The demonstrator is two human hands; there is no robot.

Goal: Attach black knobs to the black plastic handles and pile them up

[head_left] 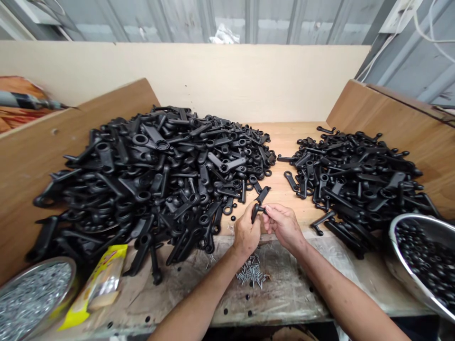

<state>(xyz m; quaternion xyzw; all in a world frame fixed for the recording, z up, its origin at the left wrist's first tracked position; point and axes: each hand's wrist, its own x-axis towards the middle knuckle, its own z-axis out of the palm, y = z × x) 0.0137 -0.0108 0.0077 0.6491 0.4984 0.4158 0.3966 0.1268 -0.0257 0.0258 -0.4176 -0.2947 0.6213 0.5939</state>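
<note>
My left hand (247, 233) is closed around a black plastic crank handle (256, 211), which it holds up over the front of the table. My right hand (285, 226) pinches the small knob end (263, 210) of that same handle between thumb and fingers; the fingertips partly hide it. Just beyond my hands, another crank handle (264, 193) lies at the edge of the large heap of crank handles (167, 166). Below my wrists is a small pile of silver screws or pins (252, 273).
On the right lies a smaller heap of crank handles (350, 173). A metal bowl (393, 237) of small black round parts stands front right, a tin (74, 272) of silver pins front left. Near the tin is a yellow packet (76, 308). Wooden boards (117, 102) wall the table; a power screwdriver (24, 100) sits left.
</note>
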